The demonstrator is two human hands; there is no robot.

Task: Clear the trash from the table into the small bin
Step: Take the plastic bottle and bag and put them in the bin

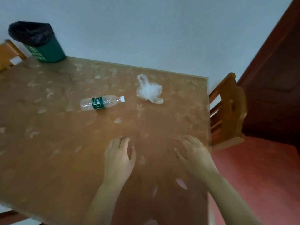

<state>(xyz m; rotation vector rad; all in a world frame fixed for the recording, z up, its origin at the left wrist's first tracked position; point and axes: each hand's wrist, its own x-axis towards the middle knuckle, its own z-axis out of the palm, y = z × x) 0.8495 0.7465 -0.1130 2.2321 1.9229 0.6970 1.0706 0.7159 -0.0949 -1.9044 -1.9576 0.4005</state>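
Scanning from the big items down, I see the table (48,143) with nothing cleared yet. My small bin (40,44), green with a black liner, stands at the far left corner. Well apart from it, the plastic bottle (101,103) lies on its side mid-table, the crumpled plastic bag (148,90) just right of it. My left hand (119,157) and right hand (193,155) hover near the close edge, fingers relaxed, holding nothing. Both pieces remain to be binned.

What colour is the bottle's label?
Dark green with white print, on the bottle, seen in the head view.
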